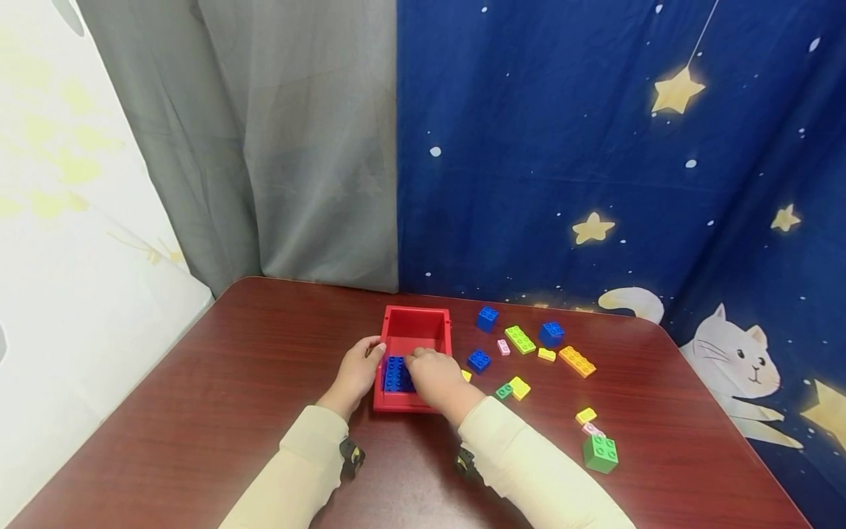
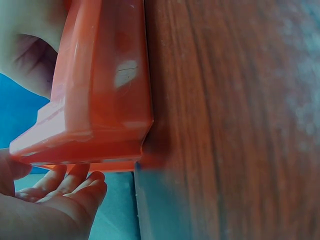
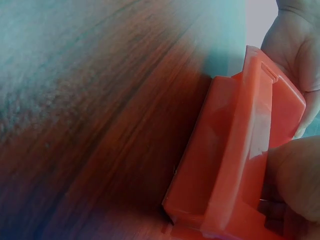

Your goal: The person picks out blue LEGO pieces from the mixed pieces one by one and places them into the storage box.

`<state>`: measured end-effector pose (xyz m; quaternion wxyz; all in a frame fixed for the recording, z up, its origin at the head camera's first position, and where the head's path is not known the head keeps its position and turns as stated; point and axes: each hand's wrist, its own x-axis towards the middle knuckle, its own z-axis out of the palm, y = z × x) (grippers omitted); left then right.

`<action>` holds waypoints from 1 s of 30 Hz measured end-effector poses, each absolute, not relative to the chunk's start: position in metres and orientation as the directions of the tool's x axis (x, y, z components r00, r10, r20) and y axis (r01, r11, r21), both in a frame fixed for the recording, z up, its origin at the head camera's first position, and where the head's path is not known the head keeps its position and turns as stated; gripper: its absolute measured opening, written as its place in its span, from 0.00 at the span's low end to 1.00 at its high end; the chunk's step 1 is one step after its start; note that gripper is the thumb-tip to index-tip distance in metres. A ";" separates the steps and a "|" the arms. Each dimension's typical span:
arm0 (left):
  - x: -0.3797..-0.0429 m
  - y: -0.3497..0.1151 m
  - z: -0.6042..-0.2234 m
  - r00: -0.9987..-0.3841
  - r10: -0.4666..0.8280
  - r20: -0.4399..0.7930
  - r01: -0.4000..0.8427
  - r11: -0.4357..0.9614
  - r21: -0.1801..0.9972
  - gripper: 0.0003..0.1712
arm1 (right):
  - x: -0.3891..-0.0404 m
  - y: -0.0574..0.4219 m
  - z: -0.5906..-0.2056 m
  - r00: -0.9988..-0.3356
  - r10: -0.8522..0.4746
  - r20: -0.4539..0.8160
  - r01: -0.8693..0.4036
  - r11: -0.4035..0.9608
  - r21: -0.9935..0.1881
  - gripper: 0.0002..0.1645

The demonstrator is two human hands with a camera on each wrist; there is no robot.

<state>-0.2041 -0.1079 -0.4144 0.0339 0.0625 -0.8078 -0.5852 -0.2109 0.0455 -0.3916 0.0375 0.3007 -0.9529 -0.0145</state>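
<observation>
Pinching the rectangular red plastic box (image 1: 402, 401) with your left grip (image 1: 358, 369), you have your right grip (image 1: 438, 378) inside beside a blue studded brick (image 1: 394, 375), its hold hidden.

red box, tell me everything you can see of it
The red box is rectangular, open-topped, glossy and plastic-looking, with a jutting rim. It sits upright on the dark wood-look table, its long sides running away from the head camera. Blue studded brickwork lies in its near end. Of the hands, the left hand grips its left rim; the right hand reaches inside, its fingers mostly hidden.
</observation>
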 end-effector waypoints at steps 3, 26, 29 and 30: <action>-0.204 -0.108 -0.415 -0.990 -0.138 -0.025 -0.066 0.302 0.951 0.24 | -0.210 0.045 -0.391 -0.814 -0.580 0.044 -0.577 0.814 0.068 0.31; -0.204 -0.109 -0.415 -0.990 -0.136 -0.034 -0.074 0.304 0.950 0.25 | -0.211 0.039 -0.392 -0.817 -0.576 -0.039 -0.576 0.809 0.116 0.29; -0.205 -0.109 -0.415 -0.990 -0.137 -0.030 -0.070 0.298 0.952 0.25 | -0.212 0.039 -0.393 -0.816 -0.576 -0.038 -0.577 0.808 0.119 0.28; -0.205 -0.109 -0.415 -0.990 -0.137 -0.029 -0.069 0.296 0.953 0.25 | -0.212 0.039 -0.392 -0.816 -0.577 -0.039 -0.577 0.808 0.120 0.28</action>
